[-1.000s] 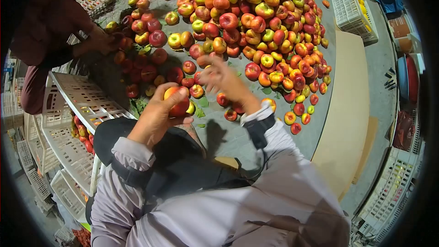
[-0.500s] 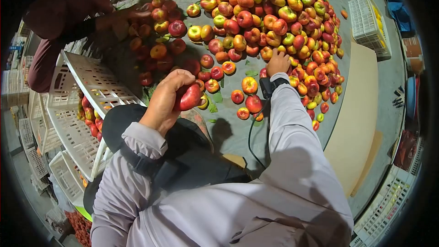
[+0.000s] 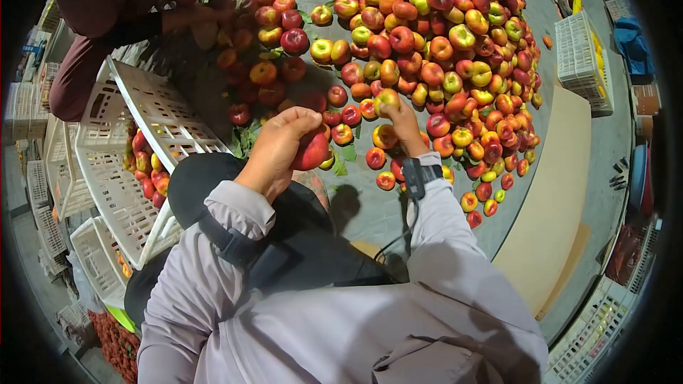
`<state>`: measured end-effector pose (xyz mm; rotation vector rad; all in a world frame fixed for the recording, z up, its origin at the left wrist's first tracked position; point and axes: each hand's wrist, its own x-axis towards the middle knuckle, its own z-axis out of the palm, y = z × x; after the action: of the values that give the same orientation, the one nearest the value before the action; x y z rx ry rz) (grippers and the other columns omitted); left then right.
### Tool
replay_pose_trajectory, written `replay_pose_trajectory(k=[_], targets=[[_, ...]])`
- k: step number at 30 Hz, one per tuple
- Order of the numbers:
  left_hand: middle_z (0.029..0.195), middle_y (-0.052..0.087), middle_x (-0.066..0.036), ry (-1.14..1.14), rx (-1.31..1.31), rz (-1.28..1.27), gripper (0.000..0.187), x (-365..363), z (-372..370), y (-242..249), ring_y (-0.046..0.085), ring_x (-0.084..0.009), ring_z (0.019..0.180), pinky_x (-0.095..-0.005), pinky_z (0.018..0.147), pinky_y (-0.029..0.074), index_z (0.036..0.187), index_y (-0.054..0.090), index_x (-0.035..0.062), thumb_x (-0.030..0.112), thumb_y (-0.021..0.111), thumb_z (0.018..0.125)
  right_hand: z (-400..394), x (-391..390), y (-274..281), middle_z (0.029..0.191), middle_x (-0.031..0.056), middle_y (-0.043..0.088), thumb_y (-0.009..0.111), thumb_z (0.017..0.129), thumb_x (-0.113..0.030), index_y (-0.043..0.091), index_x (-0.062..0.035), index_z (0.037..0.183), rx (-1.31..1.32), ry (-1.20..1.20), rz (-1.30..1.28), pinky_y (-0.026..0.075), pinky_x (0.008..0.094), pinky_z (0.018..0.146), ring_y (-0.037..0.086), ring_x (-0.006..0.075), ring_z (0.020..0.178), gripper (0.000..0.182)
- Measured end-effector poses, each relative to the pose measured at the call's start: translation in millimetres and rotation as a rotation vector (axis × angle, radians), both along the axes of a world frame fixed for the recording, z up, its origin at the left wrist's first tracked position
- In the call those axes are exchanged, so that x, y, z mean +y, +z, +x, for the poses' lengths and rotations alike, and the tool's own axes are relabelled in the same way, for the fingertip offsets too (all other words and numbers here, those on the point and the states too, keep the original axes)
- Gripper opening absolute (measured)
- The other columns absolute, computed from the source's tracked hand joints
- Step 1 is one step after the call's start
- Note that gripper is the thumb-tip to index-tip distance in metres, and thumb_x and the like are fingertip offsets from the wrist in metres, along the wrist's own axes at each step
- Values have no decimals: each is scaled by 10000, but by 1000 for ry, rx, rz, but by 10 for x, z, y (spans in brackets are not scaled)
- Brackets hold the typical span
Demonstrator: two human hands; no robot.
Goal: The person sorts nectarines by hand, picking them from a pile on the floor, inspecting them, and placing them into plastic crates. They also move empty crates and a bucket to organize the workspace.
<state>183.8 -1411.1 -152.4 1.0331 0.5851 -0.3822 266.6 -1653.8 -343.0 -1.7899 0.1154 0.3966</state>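
Note:
My left hand (image 3: 276,148) is closed around a dark red flat nectarine (image 3: 311,151), held above my lap. Between the fingertips of my right hand (image 3: 406,126) is a yellow-green and red flat nectarine (image 3: 386,102), lifted in front of the pile's near edge. The big pile of flat nectarines (image 3: 441,50) spreads over the grey ground sheet. A few loose fruits and green leaves lie below and between my hands. My right palm is partly hidden from view.
A white plastic crate (image 3: 131,192) with fruit inside stands tilted at my left. Across from it a co-worker (image 3: 124,14) reaches toward a smaller, shaded group of fruit (image 3: 267,71). On the right are a cardboard sheet (image 3: 544,199) and another white crate (image 3: 580,57).
My right hand has come back from the pile toward me, now with a nectarine in its fingers. My left hand still holds the red one. The co-worker's raised hand has come down.

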Motion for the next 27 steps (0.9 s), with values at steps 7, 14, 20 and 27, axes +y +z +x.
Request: replay_pose_trajectory(k=[7,14,20,27], targets=[[909,603,-70,-45,192,-53,305,17,8,40,612,-178,810,-361,701,557,960,581,26,324,515,942,-234,431,936,1061,202,610,488,843,-243,478,32,1189,398,109,1159,520,350,755,627,258,868,442],[1046,582,-42,-131,161,-131,477,-22,-12,136,573,-146,974,-334,895,473,1208,510,72,407,602,881,-452,791,1611,1359,149,395,445,839,-329,367,-2,1369,-362,542,282,219,356,1086,371,244,1259,628],[1062,571,-71,-19,58,-250,430,11,4,129,576,-168,965,-326,816,497,1173,508,56,303,636,844,558,389,689,1164,111,536,617,792,-215,550,-108,1196,-400,241,-311,415,377,932,515,266,1088,424],[1044,561,-48,134,-76,-211,376,30,39,181,561,-149,957,-311,799,492,1158,505,80,231,623,835,948,257,-399,1164,126,469,652,735,-132,522,-139,1117,-746,439,-1273,497,435,772,478,314,1046,404]])
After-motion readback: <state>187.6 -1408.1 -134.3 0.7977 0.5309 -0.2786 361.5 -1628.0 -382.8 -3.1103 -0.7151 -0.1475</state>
